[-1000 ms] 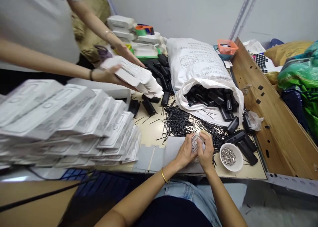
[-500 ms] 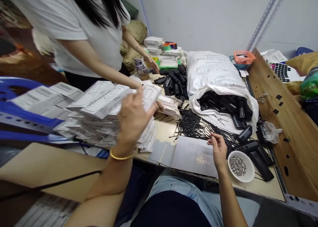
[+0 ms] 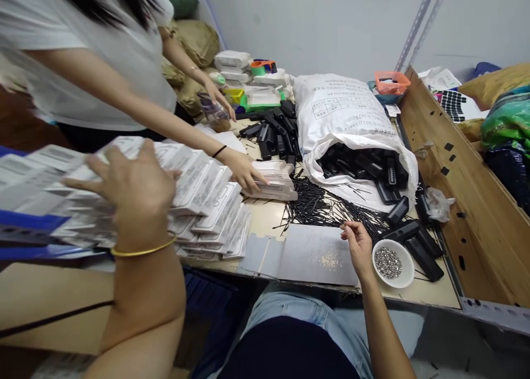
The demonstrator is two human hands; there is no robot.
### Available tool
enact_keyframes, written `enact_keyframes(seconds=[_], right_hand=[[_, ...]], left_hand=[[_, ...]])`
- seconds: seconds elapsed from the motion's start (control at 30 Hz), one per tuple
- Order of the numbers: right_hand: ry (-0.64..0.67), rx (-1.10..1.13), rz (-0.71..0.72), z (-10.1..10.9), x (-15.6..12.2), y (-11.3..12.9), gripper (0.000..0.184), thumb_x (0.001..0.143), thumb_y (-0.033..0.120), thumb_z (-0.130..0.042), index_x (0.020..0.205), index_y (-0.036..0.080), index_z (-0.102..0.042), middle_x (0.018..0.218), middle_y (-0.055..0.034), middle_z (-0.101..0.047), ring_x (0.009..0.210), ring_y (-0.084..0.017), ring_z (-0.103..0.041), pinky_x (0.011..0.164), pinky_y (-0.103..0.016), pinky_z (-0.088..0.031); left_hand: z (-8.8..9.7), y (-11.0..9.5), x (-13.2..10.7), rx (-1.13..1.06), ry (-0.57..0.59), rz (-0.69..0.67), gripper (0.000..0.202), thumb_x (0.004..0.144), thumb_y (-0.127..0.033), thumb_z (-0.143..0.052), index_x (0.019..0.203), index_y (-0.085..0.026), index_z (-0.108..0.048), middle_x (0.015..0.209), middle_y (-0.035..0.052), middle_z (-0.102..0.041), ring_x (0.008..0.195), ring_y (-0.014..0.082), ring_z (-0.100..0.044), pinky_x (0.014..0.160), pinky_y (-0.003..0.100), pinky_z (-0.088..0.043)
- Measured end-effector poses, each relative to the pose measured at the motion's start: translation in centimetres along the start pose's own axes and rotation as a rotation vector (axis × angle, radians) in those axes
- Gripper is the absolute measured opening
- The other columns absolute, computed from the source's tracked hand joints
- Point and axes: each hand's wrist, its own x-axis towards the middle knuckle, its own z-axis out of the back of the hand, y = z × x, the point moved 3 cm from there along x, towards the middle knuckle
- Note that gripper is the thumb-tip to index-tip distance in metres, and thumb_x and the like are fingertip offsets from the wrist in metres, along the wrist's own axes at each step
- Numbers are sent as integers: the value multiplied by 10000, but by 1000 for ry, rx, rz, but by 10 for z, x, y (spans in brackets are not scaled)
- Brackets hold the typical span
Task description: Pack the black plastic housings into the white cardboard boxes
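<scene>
My left hand [image 3: 130,183] has its fingers spread over a pile of flat white boxes [image 3: 199,194] at the left of the table. It looks slightly blurred, and its palm side is hidden. My right hand [image 3: 358,246] is closed, thumb and fingertips pressed together above the right edge of a grey sheet [image 3: 298,260]. Whatever is pinched there is too small to make out. Tiny pale bits [image 3: 330,261] lie on the sheet. Just right of that hand stands a white bowl [image 3: 408,263] of small metal pieces. Thin black rods [image 3: 310,202] lie heaped behind the sheet.
A co-worker's hand [image 3: 242,172] touches a row of white boxes [image 3: 275,183]. An open white sack [image 3: 343,105] spills black plastic cases [image 3: 372,169]. More black cases [image 3: 422,252] lie beside the bowl. A wooden board [image 3: 464,185] borders the right side.
My left hand has moved left from near the co-worker's hand, let go of a white box, and spread over the pile. My right hand stays pinched near the sheet. The view has shifted slightly.
</scene>
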Motion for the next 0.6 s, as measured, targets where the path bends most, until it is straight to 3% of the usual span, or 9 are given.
enact_keyframes(seconds=[0.03,0.07,0.1,0.17,0.23,0.33,0.4,0.5,0.6], right_hand=[[-4,-16,-14,3,-1,-2,244,826,393,-569,946,184,-607,910,-58,-660,768,-155,-613,735,-329,-520],[-10,-30,-26,6,-2,-4,247,827,397,-567,945,184,-610,907,-58,-665,763,-156,-613,734,-329,-518],[-20,-41,-36,9,-3,-6,251,826,401,-566,944,184,-612,903,-59,-669,757,-157,-614,730,-330,-517],[-34,-61,-51,14,-4,-10,257,824,404,-565,943,182,-614,898,-62,-675,752,-160,-615,723,-330,-514],[-36,-79,-56,17,-4,-11,256,822,402,-565,940,181,-615,899,-65,-678,761,-164,-617,725,-330,-510],[-20,-102,-60,18,-4,-11,248,823,398,-565,939,184,-616,901,-63,-680,777,-167,-620,734,-327,-505],[-8,-110,-67,15,-3,-11,246,823,399,-566,938,188,-616,897,-59,-681,775,-165,-620,730,-319,-503],[27,-115,-79,9,-2,-12,253,824,406,-562,937,186,-616,894,-60,-677,780,-169,-618,721,-310,-502],[62,-134,-83,4,-3,-13,260,824,409,-560,934,182,-618,896,-63,-675,800,-177,-618,719,-307,-497]], left_hand=[[-3,-7,-4,-86,-72,-19,558,891,-589,-330,1239,-170,-449,1397,139,-379,1384,451,27,801,705,-313],[-10,-17,-8,-140,-87,-56,528,894,-547,-360,1279,-192,-427,1404,113,-380,1397,416,-11,873,678,-307],[-23,-30,-13,-151,-12,-143,512,891,-478,-398,1315,-192,-409,1399,114,-392,1394,390,-113,948,639,-306],[-62,-54,-23,-73,274,-338,544,837,-320,-494,1343,-140,-407,1376,162,-423,1318,348,-335,1042,536,-304],[-108,-67,-29,47,516,-426,659,745,-211,-584,1366,-107,-387,1398,215,-390,1308,368,-346,1058,516,-282],[-171,-64,-23,188,656,-330,769,691,-132,-618,1404,-115,-331,1469,245,-274,1356,411,-243,1061,556,-211],[-201,-56,-16,201,705,-292,816,687,-132,-628,1427,-135,-284,1492,245,-226,1360,412,-231,1053,558,-201],[-223,-49,-2,172,704,-335,917,659,-197,-688,1448,-173,-222,1489,246,-224,1339,415,-258,1034,545,-229],[-231,-50,16,194,681,-362,1051,581,-314,-761,1444,-133,-188,1411,265,-338,1282,431,-324,1007,540,-271]])
